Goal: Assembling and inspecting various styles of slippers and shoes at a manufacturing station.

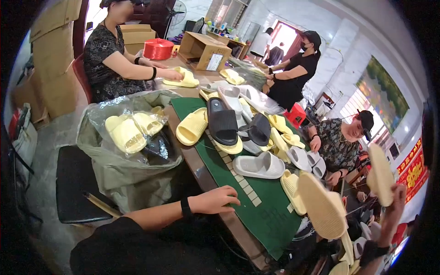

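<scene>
My left hand (215, 200), a black band on its wrist, rests palm down on the near edge of the table (190, 160) and holds nothing. Far right, my right hand (398, 195) is raised and grips a pale yellow slipper (380, 174) by its lower end. A second large yellow slipper (321, 206) stands sole-up between my hands; whether anything holds it is unclear. On the green mat (256, 201) lie a white slipper (259, 166), a black slipper (222, 121) and several yellow ones (192, 126).
A clear plastic bag (114, 160) of yellow slippers sits on a black stool (75, 183) to my left. Three other people work around the table: one seated top left (107, 59), one standing at the back (298, 68), one seated right (341, 142). Cardboard boxes (204, 48) and a red spool (158, 48) stand at the far end.
</scene>
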Demonstrator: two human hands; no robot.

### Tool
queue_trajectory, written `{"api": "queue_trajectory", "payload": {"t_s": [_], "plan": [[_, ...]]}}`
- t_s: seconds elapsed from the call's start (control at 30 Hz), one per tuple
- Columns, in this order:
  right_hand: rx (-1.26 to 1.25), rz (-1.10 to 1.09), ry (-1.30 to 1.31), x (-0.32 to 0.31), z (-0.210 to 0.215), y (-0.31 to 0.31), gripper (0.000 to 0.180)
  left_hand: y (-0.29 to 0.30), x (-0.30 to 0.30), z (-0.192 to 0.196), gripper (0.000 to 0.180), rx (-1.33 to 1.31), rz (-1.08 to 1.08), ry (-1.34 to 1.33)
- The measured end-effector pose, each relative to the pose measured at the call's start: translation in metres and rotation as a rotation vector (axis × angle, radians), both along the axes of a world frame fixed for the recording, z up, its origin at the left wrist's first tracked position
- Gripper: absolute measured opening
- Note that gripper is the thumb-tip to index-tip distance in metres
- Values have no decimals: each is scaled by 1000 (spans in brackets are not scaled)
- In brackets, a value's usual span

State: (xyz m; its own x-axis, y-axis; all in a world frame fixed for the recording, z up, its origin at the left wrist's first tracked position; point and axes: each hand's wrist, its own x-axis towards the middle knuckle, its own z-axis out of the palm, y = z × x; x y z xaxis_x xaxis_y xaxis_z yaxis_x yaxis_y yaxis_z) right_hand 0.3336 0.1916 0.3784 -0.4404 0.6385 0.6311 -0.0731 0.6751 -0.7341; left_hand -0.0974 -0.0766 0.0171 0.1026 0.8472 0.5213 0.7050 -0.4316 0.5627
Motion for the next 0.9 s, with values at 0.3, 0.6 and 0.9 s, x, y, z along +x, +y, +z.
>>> {"api": "queue_trajectory", "payload": {"t_s": [0.3, 0.6, 0.9], "plan": [[421, -188, -257, -137, -139, -71, 6, -15, -4, 13, 41, -91, 64, -248], [1056, 486, -852, -202, -284, -191, 26, -3, 24, 26, 65, -376, -241, -1410], [592, 170, -669, -151, -271, -207, 19, 5, 60, 1, 74, -246, 113, -729]]}}
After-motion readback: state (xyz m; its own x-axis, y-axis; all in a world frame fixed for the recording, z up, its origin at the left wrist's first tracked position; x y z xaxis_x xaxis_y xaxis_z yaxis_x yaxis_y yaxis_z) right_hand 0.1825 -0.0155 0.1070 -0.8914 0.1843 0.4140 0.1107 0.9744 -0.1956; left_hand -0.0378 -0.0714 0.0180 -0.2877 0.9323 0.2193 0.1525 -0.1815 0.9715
